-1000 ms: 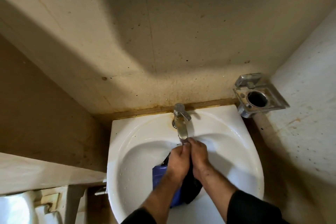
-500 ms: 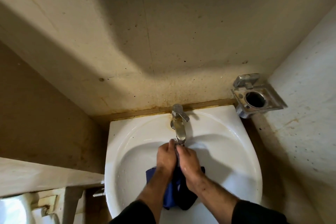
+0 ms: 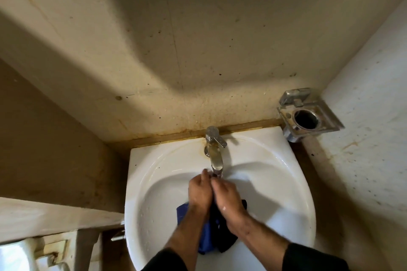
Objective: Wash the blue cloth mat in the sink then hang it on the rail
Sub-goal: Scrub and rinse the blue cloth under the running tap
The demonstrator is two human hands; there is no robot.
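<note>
The blue cloth mat hangs bunched and wet in the white sink, mostly hidden under my wrists. My left hand and my right hand are pressed side by side, both gripping the top of the mat just below the spout of the chrome tap. My fingertips nearly touch the spout. No rail is in view.
A stained beige wall stands behind the sink. A chrome holder with a round hole is fixed to the wall at the right, above the sink's corner. A white ledge and a toilet part lie at the lower left.
Both hands, holding the mat, have moved slightly left and up under the spout. The mat has shifted with them and hangs more between my wrists.
</note>
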